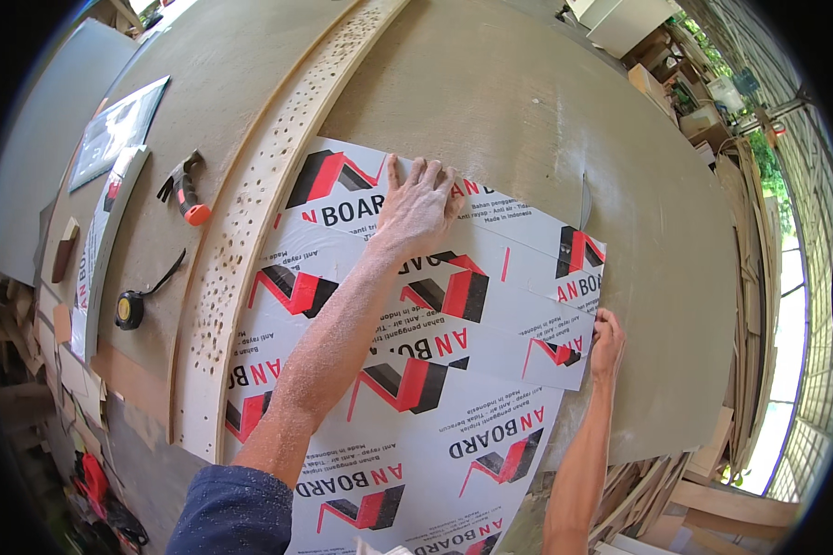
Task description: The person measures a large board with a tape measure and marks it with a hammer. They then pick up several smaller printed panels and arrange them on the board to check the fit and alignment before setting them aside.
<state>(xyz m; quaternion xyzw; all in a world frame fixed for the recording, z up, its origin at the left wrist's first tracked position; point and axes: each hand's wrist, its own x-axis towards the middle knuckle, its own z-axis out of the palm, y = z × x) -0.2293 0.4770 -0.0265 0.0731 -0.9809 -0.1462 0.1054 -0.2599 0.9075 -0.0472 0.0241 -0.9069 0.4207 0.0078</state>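
- Lying on the tabletop [662, 287], the large white printed sheet [393, 453] reaches past the near edge; smaller white pieces [509, 277] overlap it on its far side, their exact count unclear.
- The right hand [607, 344] has its fingers bent at the overlapped pieces' edge facing the tabletop's right edge; whether they pinch it or only steady it I cannot tell.
- The left hand [420, 202] lies palm down, fingers loosely spread, tips at the pieces' far edge, gripping nothing visible.
- The pieces look laid together, but perhaps not finally lined up; no fastening shows, and whether any cutting remains cannot be told.
- Toward the tabletop's left edge, the tape measure [130, 310], partly drawn out, lies free of both hands.
- Between board and tape, a pale hole-dotted strip [241, 236] runs toward the far edge.
- Farther off, the hammer [187, 190] lies untouched beside that strip.
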